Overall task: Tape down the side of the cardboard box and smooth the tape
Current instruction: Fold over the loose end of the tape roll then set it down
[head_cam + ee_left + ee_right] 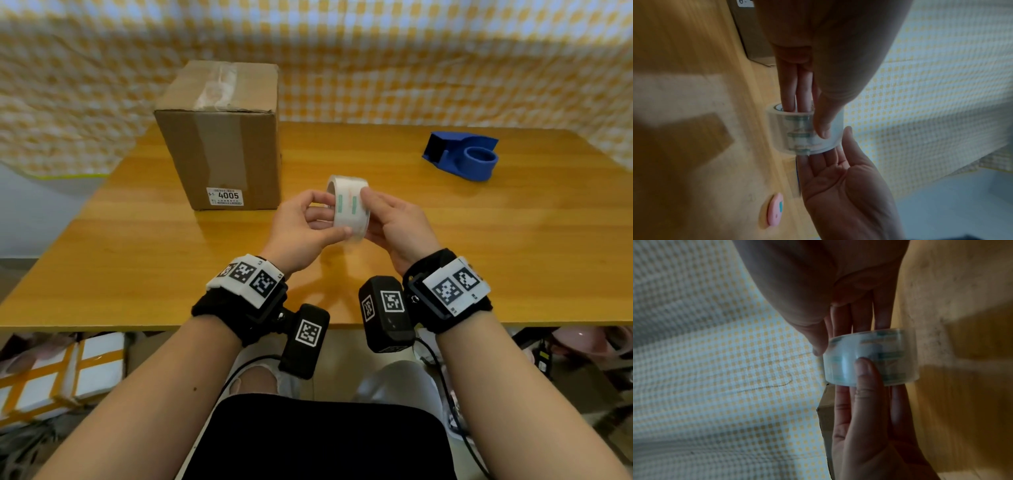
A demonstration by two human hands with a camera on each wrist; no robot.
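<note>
- A roll of clear tape [348, 207] is held in the air above the wooden table [479, 240], just in front of and to the right of the cardboard box [222, 137]. It touches neither the table nor the box.
- The left hand [301, 233] grips the roll: two fingers [788, 91] reach into its core and the thumb presses on the outer band, so the digits are clamped on the roll.
- The right hand [394, 226] holds the roll's other side, thumb on the band near the top, fingers behind and under it. Its fingers lie close together and fairly straight in the wrist views.
- The cardboard box stands upright on the table, behind the roll and to its left. It has a white label reading 4005 low on its near face and clear tape already across its top seam.
- No loose end of tape is visible; the roll is slightly blurred.
- Judged step: finding or lifting the free end of the tape, before any strip reaches the box's side.
- The next move likely calls for a fingernail to catch the edge, peeling a length while the left hand steadies the roll, then carrying it to the box.
- A blue tape dispenser [462, 157], with no roll in it, sits on the table well to the right of the box.
- A small pink object [774, 209] lies on the table, seen only in the left wrist view.
</note>
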